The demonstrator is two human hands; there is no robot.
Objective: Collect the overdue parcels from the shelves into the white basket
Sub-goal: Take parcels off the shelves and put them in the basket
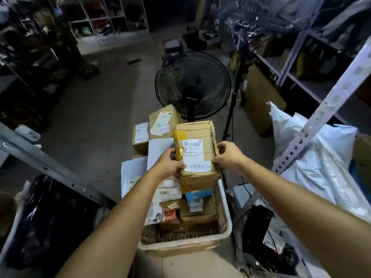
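I hold a worn brown cardboard parcel [195, 149] with yellow tape and a white label between both hands, just above the pile in the white basket [225, 223] on the floor. My left hand [170, 164] grips its left edge, and my right hand [227, 155] grips its right edge. The basket holds several parcels: brown boxes, a blue-and-white pack [198, 194], white mailers [160, 153] and a red packet [172, 215]. Two more labelled brown boxes [160, 125] sit at the far end of the pile.
A black standing fan [192, 85] stands right behind the basket, with a tripod pole [233, 109] beside it. Metal shelf uprights [321, 111] flank me on both sides. White sacks [313, 157] lie at right, black bags [50, 217] at left, and cables and a black device [257, 223] near the basket.
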